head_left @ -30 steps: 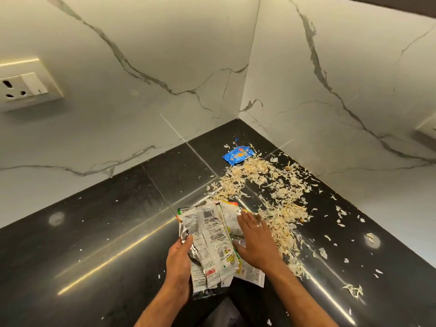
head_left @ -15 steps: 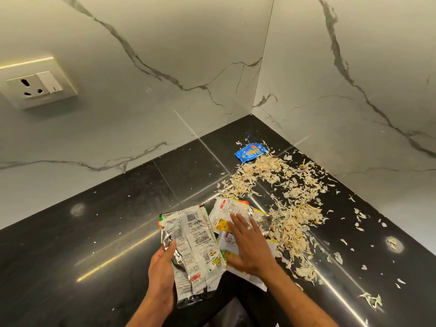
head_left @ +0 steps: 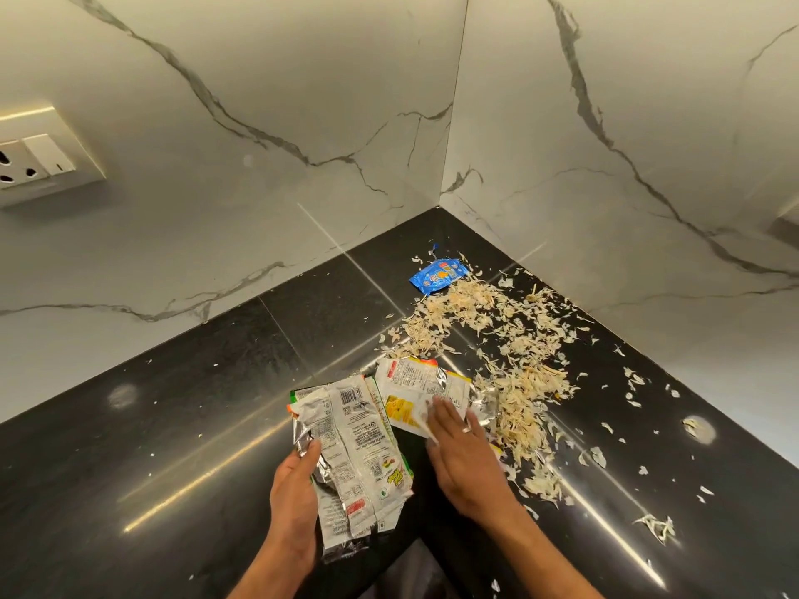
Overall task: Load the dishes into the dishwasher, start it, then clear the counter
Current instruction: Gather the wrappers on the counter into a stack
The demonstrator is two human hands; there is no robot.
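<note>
On the black counter [head_left: 181, 425] my left hand [head_left: 296, 495] grips a stack of crumpled silver food wrappers [head_left: 354, 447] by its left edge. My right hand [head_left: 465, 458] lies flat with straight fingers on another torn wrapper [head_left: 415, 386], white with yellow print, just right of the stack. A spread of pale vegetable peelings [head_left: 514, 361] covers the counter from the corner down past my right hand. A small blue sachet [head_left: 439, 275] lies at the far end of the peelings, near the corner.
Marble-patterned walls [head_left: 302, 123] meet in a corner behind the counter. A wall socket with a switch [head_left: 39, 159] sits on the left wall. Loose peel flakes [head_left: 657, 523] are scattered towards the right edge of the counter.
The two wrapper piles have come apart: my left hand has drawn its stack to the left, while my right hand stays pressed on the other wrapper. The camera has shifted slightly.
</note>
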